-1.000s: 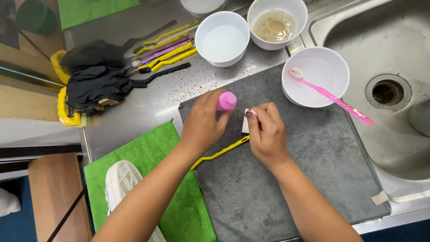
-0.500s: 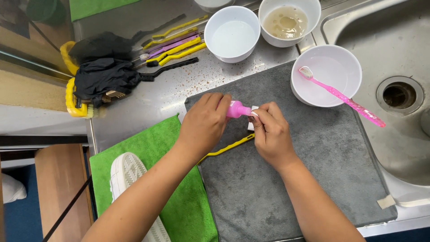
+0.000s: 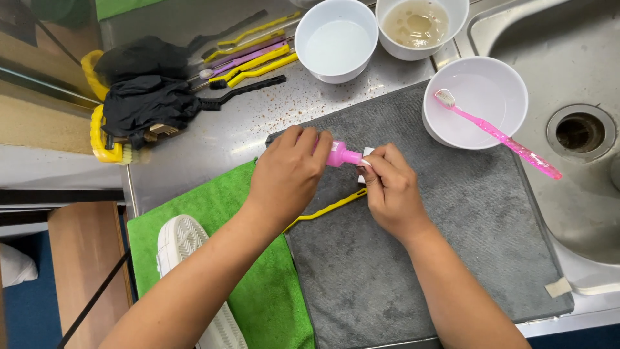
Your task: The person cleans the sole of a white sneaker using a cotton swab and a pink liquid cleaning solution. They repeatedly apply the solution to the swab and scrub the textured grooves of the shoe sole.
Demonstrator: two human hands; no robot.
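The near and right-hand parts of the grey mat (image 3: 452, 258) lie bare, giving open room beside the right hand (image 3: 391, 190). Behind the hands, three white bowls block the way: one of clear water (image 3: 336, 40), one of murky liquid (image 3: 421, 26), and one bearing a pink toothbrush (image 3: 497, 134) across its rim. To the left, a white shoe (image 3: 187, 271) lies on the green cloth (image 3: 219, 194). Brushes (image 3: 248, 61) and black gloves (image 3: 145, 97) crowd the far-left worktop (image 3: 194, 155); a bare strip runs between them and the mat.

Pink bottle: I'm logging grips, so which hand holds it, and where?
The left hand wraps the pink bottle around its body. The right hand pinches at its nozzle end, against a small white piece.
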